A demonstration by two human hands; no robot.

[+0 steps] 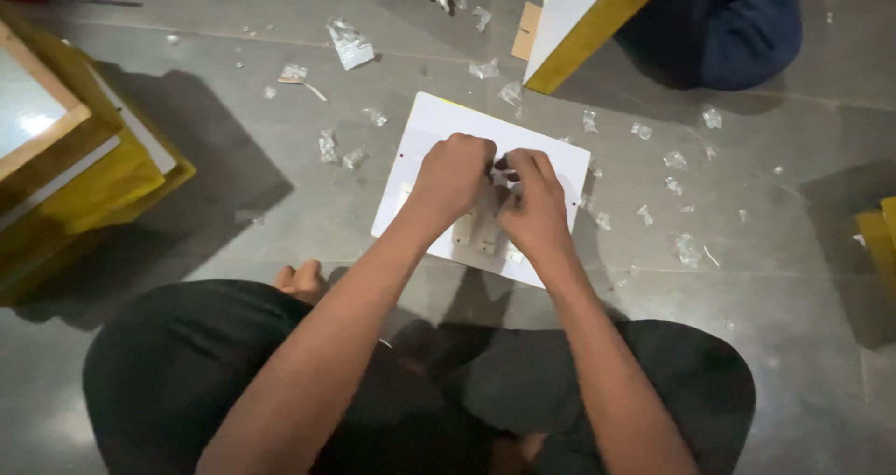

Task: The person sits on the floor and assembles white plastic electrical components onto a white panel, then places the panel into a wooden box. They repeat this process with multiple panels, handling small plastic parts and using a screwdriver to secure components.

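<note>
Both hands meet over a white switch plate [439, 134] lying flat on the grey floor [280, 176], just beyond the person's crossed legs. The left hand [455, 178] is curled, fingers bent onto the plate. The right hand [532, 204] pinches what looks like a scrap of clear film [502, 176] between fingertips. Torn plastic bits [350, 44] litter the floor around; a yellow wooden box [84, 167] sits far left.

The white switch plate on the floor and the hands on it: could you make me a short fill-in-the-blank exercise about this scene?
1. The white switch plate lies flat on the grey ____.
2. The left hand and right hand both pinch a bit of clear ____ over the plate.
3. Scraps of clear film lie ____ around the plate.

Missing words: floor; film; scattered
</note>
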